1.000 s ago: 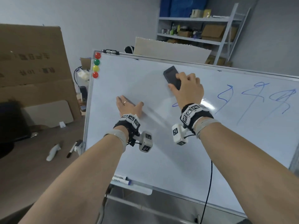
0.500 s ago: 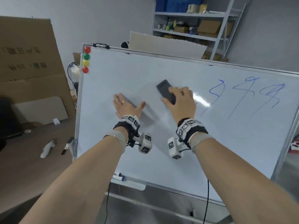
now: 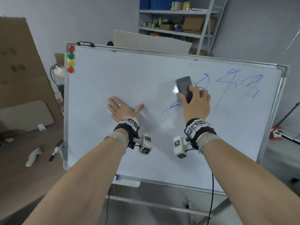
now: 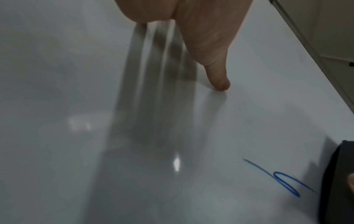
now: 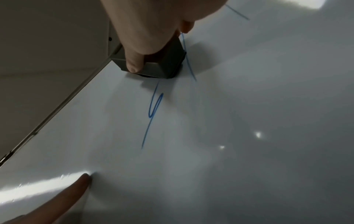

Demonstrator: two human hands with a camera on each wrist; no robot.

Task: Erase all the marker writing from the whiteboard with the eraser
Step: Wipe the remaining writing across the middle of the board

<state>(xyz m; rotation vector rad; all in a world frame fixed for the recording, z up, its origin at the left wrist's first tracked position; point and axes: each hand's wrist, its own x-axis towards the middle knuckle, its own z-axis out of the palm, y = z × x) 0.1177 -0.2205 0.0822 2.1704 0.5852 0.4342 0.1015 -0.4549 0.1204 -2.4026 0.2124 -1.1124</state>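
Head view: right hand grip clamped on eraser; left hand flat, fingers apart, bracing whiteboard. Risk: tilted eraser skips blue strokes; uneven pressure causes it.

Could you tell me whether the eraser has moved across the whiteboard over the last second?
Yes. The eraser has moved right, away from the coloured magnets and up against the blue writing.
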